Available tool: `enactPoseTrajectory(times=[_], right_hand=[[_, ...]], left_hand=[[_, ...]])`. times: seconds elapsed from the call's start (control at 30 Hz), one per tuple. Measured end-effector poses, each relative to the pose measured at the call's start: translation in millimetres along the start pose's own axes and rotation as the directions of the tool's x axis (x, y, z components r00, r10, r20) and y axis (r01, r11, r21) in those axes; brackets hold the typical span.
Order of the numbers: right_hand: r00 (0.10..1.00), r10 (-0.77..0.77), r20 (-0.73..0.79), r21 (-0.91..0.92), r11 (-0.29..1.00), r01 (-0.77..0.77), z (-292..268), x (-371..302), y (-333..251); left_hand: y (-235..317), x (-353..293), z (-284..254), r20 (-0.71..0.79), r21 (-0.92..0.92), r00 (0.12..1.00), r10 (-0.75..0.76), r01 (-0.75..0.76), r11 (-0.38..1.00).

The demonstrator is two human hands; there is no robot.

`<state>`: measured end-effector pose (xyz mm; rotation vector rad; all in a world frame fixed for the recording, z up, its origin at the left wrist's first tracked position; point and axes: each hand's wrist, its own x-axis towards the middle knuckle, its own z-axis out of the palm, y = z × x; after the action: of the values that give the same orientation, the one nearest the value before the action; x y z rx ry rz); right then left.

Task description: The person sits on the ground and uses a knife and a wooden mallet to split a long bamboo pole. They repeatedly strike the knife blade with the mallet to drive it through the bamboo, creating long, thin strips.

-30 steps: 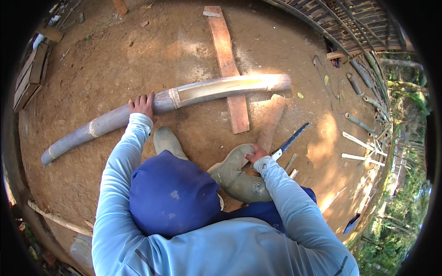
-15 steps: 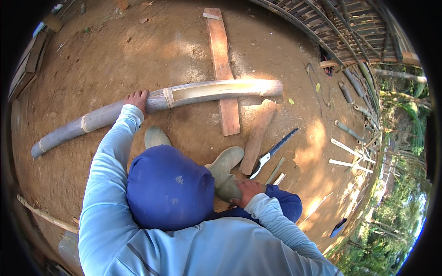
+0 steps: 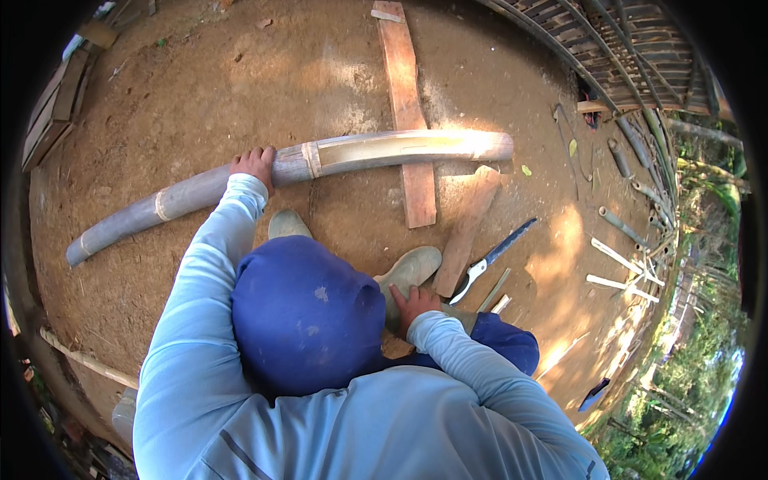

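Note:
A thick grey bamboo pole (image 3: pixel 192 192) lies across the dirt in front of me. Its right part has a long pale opening cut in its upper side and rests over a reddish wooden plank (image 3: pixel 418 192). My left hand (image 3: pixel 254 166) grips the pole just left of the node beside the cut, fingers curled over the far side. Lower down, my right hand (image 3: pixel 416 304) rests against my greenish boot (image 3: pixel 412 268), its fingers apart and no tool in it. A folding saw (image 3: pixel 500 248) with a dark blade and white handle lies right of that boot.
A shorter board (image 3: pixel 468 228) lies between boot and saw. Bamboo offcuts (image 3: pixel 620 228) and pale split strips (image 3: pixel 612 250) are scattered at the right. A slatted bamboo structure (image 3: pixel 632 56) stands far right, a wooden crate (image 3: pixel 56 112) far left.
The whole view has shifted, so ground things appear farther right and slightly higher. My right hand has moved left and forward along the boot. My left hand stays on the bamboo pole.

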<state>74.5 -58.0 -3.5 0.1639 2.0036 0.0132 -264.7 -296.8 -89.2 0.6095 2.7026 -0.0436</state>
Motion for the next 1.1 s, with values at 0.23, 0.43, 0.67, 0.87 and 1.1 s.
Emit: enactPoseTrajectory(times=[0.23, 0.43, 0.67, 0.87, 1.1], right_hand=[[0.990, -0.017, -0.141, 0.000, 1.000, 0.018, 20, 8, 3], [0.995, -0.018, -0.098, -0.015, 1.000, 0.017, 20, 7, 4], [0.998, -0.024, -0.056, 0.009, 1.000, 0.025, 10, 3, 4], [0.999, -0.012, -0.049, 0.002, 1.000, 0.012, 12, 5, 4], [1.000, -0.016, -0.027, 0.001, 1.000, 0.016, 7, 3, 3]], left_hand=[[1, 0, 1, -0.007, -0.008, 1.000, 0.001, -0.001, 1.000], [-2, 1, 5, -0.011, -0.021, 1.000, 0.003, -0.003, 1.000], [-1, 0, 3, 0.001, 0.002, 1.000, -0.002, 0.002, 1.000], [2, -2, -2, -0.027, 0.002, 1.000, 0.013, -0.013, 1.000], [2, -3, -2, -0.025, -0.001, 1.000, 0.010, -0.010, 1.000]])
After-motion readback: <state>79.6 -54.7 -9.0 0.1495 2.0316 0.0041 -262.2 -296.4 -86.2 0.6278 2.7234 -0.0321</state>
